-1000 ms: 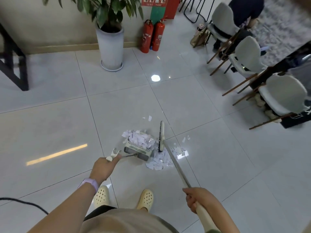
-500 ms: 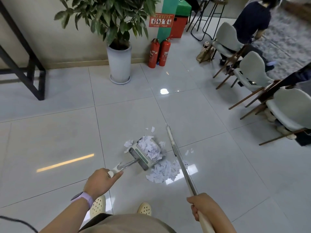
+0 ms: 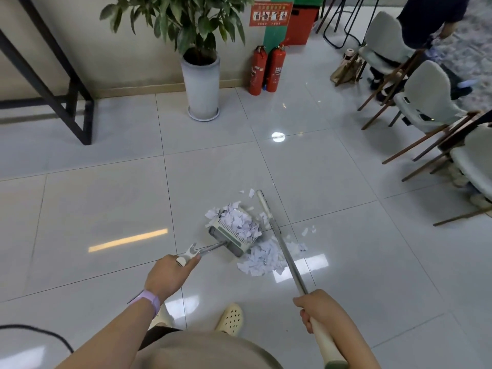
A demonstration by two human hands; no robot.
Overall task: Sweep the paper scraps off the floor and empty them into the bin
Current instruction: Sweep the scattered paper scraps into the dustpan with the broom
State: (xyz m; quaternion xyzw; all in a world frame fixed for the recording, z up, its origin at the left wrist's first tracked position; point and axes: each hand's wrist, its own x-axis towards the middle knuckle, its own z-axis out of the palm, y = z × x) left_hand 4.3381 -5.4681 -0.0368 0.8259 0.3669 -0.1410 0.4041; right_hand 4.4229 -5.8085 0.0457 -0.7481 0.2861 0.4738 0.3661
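A grey dustpan [image 3: 226, 235] heaped with white paper scraps sits on the tiled floor ahead of my feet. My left hand [image 3: 167, 275] grips its handle end. A pile of paper scraps [image 3: 263, 258] lies on the floor between the dustpan and the broom [image 3: 277, 233]. The broom's long pole runs from the floor back to my right hand [image 3: 319, 310], which grips it near the cream handle. A few loose scraps [image 3: 308, 230] lie right of the pole. No bin is in view.
A potted plant [image 3: 202, 83] and two red fire extinguishers [image 3: 266, 70] stand by the far wall. A black metal frame [image 3: 66, 83] is at left. Pale chairs [image 3: 426, 102] with wooden legs line the right side, a person seated there. A black cable [image 3: 34, 330] crosses the lower left.
The dustpan has turned and shifted so its handle points down-left. The broom head has moved slightly away from the pan. My view has tilted up, showing more of the wall.
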